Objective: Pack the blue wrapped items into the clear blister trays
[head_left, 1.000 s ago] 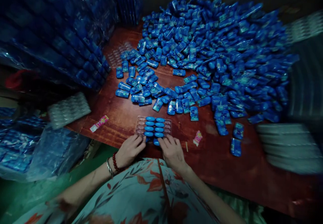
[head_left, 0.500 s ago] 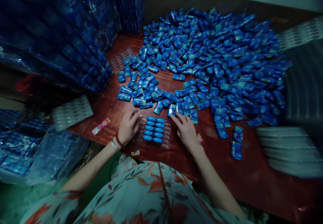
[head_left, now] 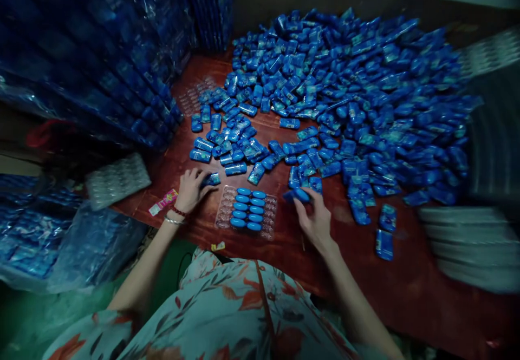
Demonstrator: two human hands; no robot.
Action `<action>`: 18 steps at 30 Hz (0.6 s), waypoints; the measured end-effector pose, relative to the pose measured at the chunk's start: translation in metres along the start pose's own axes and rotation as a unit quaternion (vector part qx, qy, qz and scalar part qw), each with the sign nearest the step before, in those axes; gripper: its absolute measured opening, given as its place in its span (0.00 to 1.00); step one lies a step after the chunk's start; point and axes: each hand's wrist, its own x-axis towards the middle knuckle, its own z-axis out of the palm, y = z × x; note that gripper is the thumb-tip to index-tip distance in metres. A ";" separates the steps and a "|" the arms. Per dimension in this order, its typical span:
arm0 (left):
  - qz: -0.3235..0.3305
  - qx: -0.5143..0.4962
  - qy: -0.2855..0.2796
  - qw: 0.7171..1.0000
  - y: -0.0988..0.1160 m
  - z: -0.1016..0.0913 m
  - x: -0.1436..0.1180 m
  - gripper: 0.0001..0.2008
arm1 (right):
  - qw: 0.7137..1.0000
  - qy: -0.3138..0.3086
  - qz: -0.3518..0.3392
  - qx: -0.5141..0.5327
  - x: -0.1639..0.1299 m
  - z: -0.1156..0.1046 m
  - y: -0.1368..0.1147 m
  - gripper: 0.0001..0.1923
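Observation:
My left hand (head_left: 192, 191) has its thumb and fingers closed round a small shiny blue packet (head_left: 213, 178), left of the clear plastic blister tray (head_left: 225, 205). On the tray's other side, my right hand (head_left: 316, 220) grips another blue packet (head_left: 301, 194) between thumb and fingers. Glossy blue oval pieces (head_left: 255, 202) fill the two middle columns of the tray, while its outer columns look unfilled. Just beyond the hands, loose blue packets (head_left: 244, 146) lie scattered on the reddish-brown table (head_left: 195, 230).
A large heap of blue packets (head_left: 325, 73) covers the table's back and right. Tall plastic-wrapped blue stacks (head_left: 101, 51) stand at left. Stacked clear trays sit at the right (head_left: 471, 246) and left edge (head_left: 119, 180). A pink wrapper (head_left: 163, 202) lies near the front edge.
Both hands have moved outward from the tray's sides, the left to the left and the right to the right. Each now holds a blue packet drawn from the scattered ones.

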 end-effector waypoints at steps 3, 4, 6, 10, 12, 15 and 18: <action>-0.041 -0.034 0.027 0.998 -0.003 0.007 -0.037 0.14 | 0.995 -0.004 0.008 0.097 -0.053 -0.008 -0.021 0.16; -0.036 -0.064 0.033 0.997 0.000 0.007 -0.050 0.13 | 0.991 -0.034 -0.015 0.126 -0.067 -0.007 -0.028 0.17; -0.017 -0.126 0.047 0.991 0.012 0.004 -0.073 0.13 | 0.980 -0.091 -0.077 0.159 -0.086 -0.002 -0.039 0.18; 0.008 -0.207 0.071 0.976 0.047 -0.009 -0.110 0.16 | 0.968 -0.104 -0.197 0.115 -0.086 0.014 -0.042 0.20; 0.033 -0.242 0.073 0.967 0.062 -0.012 -0.123 0.16 | 0.963 -0.099 -0.243 0.066 -0.077 0.018 -0.041 0.18; 0.067 -0.249 0.074 0.963 0.077 -0.010 -0.131 0.14 | 0.958 -0.124 -0.258 -0.013 -0.065 0.016 -0.047 0.15; 0.099 -0.206 0.092 0.969 0.082 -0.005 -0.129 0.16 | 0.952 -0.153 -0.253 -0.080 -0.059 0.012 -0.059 0.12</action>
